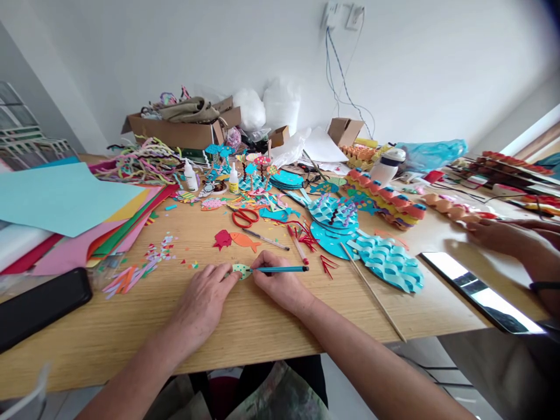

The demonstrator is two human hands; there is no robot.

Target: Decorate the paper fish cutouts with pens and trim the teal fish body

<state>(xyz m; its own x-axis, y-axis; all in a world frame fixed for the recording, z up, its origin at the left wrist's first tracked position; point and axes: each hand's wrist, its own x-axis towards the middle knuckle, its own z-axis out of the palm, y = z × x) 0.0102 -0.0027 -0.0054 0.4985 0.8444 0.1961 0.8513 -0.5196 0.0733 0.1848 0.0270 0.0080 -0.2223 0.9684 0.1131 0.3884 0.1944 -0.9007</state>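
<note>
Steadying spotted pale-green cutout point(240, 268) on wooden desk point(258, 338) w/ L hand point(203, 297), thumb & index at its left edge, other fingers curled. Grasping blue pen point(282, 269) in R hand point(277, 286), w/ tip by cutout's right edge; can't tell if touching. Cutout btw. both hands, near desk's front.

Just behind, side by side: red fish point(223, 238) & orange fish point(244, 240). Farther back: clear-barrelled pen point(266, 239) at an angle, then red scissors point(245, 217), then 2 glue bottles point(191, 178).

To R: red-capped pen point(298, 246), blue looped-paper piece point(391, 265), thin stick point(374, 293) lying diag. out to desk's front edge.

To L: paper scraps point(126, 280), black phone point(44, 306), stacked colored sheets point(65, 195) w/ lt. blue on top.

At back, by wall point(184, 46): cardboard box point(175, 131), piled full.

Far R: another person's hand point(503, 238) near egg-carton strip point(457, 208), contact unclear; bright-screened phone point(483, 294) in front.
</note>
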